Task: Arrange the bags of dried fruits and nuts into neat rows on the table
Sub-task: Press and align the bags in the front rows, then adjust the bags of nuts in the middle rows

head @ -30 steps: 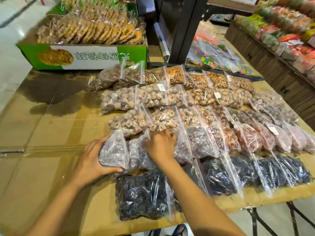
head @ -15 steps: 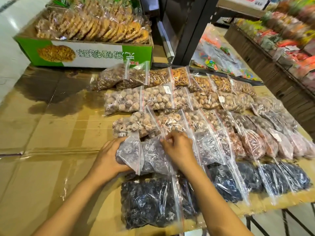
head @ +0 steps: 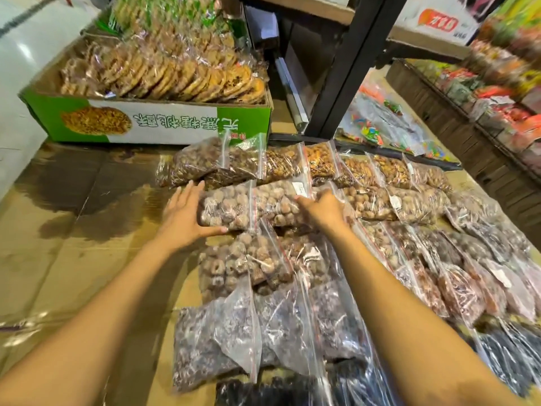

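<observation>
Clear zip bags of dried fruits and nuts lie in overlapping rows on the cardboard-covered table (head: 73, 259). My left hand (head: 187, 212) is spread open against the left end of a bag of pale round nuts (head: 228, 209) in the second row from the back, thumb along its lower edge. My right hand (head: 325, 206) is curled down onto the neighbouring bag of the same nuts (head: 278, 206), fingers closed on its top. Nearer me lie a bag of brown dried fruit (head: 243, 265) and grey dried-fruit bags (head: 216, 341).
A green carton of round biscuits (head: 175, 124) stands at the back left. A black post (head: 351, 68) rises behind the rows, with bags of coloured sweets (head: 380, 127) beside it. Shelves of packets (head: 497, 98) run along the right. Dark fruit bags (head: 512, 356) fill the front right.
Both hands have left the grey dried-fruit bags near the front and reached further back to the row of pale round nuts. The view has moved forward with them.
</observation>
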{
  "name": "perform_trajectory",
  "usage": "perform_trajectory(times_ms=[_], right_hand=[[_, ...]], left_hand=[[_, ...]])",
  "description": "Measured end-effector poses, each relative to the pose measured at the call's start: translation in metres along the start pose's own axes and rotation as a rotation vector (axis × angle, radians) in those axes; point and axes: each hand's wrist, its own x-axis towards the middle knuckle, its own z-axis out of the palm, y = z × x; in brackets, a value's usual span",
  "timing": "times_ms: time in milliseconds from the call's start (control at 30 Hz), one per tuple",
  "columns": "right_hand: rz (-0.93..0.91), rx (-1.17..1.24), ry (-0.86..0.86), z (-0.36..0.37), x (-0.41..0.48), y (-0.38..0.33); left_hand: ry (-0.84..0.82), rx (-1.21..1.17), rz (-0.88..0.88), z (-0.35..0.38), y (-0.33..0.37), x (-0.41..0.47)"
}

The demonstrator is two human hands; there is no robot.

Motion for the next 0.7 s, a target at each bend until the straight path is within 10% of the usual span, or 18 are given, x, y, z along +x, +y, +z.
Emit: perform_trajectory(times_ms=[200, 433, 700], right_hand=[[0.060, 0.016, 0.024, 0.036, 0.032, -0.008], [0.066, 0.080, 0.081, 0.044, 0.045, -0.009], [0.055, 0.307, 0.011, 0.038, 0.043, -0.015]], left_hand=[[-0.170, 0.090, 0.169, 0.006, -0.008, 0.055], [0.111, -0.626, 0.003, 0.031, 0.007, 0.039], [-0.036, -0.507, -0.015, 0.044, 0.016, 0.042]])
